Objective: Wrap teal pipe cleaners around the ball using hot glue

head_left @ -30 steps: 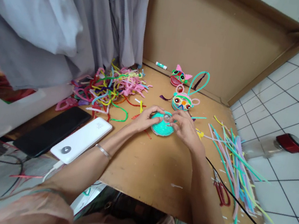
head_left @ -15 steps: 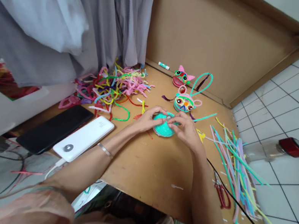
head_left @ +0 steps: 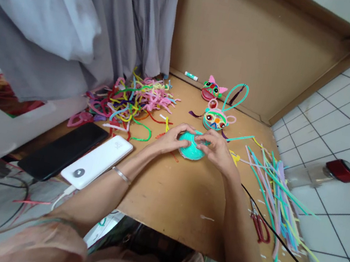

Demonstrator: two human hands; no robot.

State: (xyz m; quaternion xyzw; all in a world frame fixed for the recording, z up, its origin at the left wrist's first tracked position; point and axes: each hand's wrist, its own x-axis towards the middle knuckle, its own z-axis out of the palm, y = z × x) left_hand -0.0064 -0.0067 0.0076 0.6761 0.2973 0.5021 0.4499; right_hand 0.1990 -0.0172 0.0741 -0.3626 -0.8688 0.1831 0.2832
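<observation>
A round turquoise piece covered in coiled pipe cleaner [head_left: 191, 151] is between my hands, above the brown table. My left hand [head_left: 174, 139] grips its left side, thumb lying on top. On the upper right side, my right hand [head_left: 215, 150] holds it with fingers bent and fingertips near its middle. A small greyish patch shows near the right fingertips; I cannot make out what it is. Just beyond stands a turquoise animal-face craft [head_left: 215, 119] with pink ring ears. Behind that sits a red and green animal face [head_left: 212, 90] with pink pointed ears.
A tangled heap of coloured pipe cleaners [head_left: 133, 101] lies at left, near a black phone [head_left: 63, 149] and a white power bank [head_left: 97, 161]. At right are straight pipe cleaners [head_left: 274, 198], red-handled scissors [head_left: 259, 227] and a black cable [head_left: 274, 230]. A glue stick [head_left: 191, 76] lies by the cardboard wall [head_left: 245, 39].
My right fingers have shifted slightly on top of the turquoise piece. Both hands keep their hold, and the whole view has moved very little.
</observation>
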